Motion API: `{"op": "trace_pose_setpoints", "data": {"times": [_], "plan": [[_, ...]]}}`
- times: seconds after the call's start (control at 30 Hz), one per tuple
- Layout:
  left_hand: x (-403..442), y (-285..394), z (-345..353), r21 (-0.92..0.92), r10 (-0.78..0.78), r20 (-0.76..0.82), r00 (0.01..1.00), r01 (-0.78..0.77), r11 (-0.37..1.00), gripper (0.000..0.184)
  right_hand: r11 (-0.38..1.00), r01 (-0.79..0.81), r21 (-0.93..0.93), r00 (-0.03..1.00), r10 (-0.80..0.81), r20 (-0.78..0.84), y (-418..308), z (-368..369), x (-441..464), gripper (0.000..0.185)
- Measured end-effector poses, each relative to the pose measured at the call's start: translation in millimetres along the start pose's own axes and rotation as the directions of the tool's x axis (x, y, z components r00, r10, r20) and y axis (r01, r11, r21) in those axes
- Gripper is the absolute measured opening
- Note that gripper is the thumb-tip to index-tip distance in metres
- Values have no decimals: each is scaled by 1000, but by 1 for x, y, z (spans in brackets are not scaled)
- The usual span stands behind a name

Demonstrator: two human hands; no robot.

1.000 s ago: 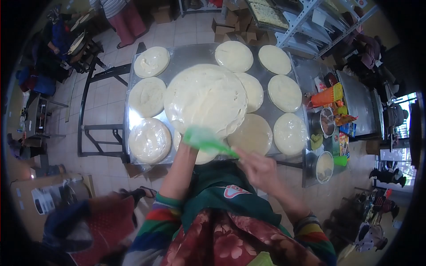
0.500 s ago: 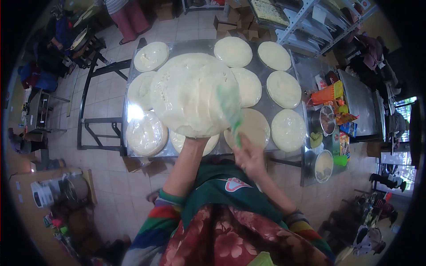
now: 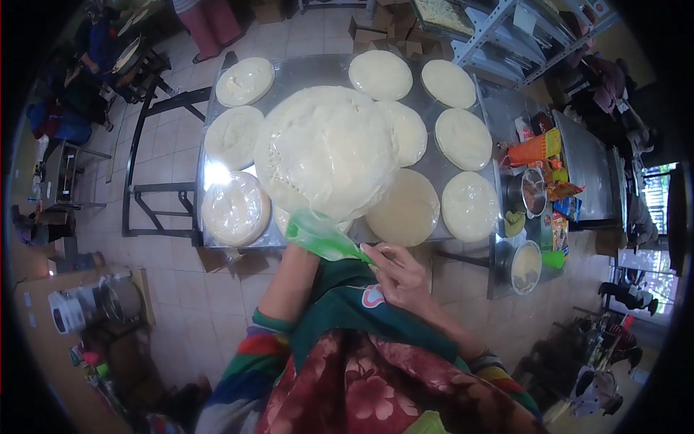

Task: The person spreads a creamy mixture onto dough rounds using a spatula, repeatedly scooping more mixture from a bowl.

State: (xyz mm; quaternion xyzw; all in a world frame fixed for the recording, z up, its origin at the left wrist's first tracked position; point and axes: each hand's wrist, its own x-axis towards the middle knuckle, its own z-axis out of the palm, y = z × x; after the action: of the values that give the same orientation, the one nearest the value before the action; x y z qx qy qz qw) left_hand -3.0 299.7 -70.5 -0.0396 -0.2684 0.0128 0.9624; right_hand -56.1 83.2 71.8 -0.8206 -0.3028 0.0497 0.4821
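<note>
Right hand (image 3: 399, 273) gripped the green spatula (image 3: 318, 235) at the near rim of the disc (image 3: 329, 148), held above the table (image 3: 307, 72) over the hidden left hand, whose state could not be determined; coating (image 3: 343, 130) appeared nearly complete, edge pits (image 3: 275, 158) unsmoothed

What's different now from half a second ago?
The spatula has swung left and toward the body, from the big disc's right side to its near edge. The big disc has shifted slightly right. Nothing visibly taken or let go: the right hand still grips the spatula; the left arm still reaches under the big disc. The other discs stayed put.
</note>
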Motion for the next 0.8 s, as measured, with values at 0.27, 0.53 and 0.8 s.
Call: {"op": "trace_pose_setpoints", "data": {"times": [0.27,0.53,0.8], "plan": [[-4,-7,19,207,119,-390,913,-39,977,63,997,33,-69,996,-27,87,0,-14,14,37],[26,-15,57,183,82,-203,976,-45,982,64,984,-111,138,979,132,-157,49,-17,20,32],[-2,-5,30,301,179,-275,945,-92,949,64,558,-304,772,921,379,89,30,14,28,30]]}}
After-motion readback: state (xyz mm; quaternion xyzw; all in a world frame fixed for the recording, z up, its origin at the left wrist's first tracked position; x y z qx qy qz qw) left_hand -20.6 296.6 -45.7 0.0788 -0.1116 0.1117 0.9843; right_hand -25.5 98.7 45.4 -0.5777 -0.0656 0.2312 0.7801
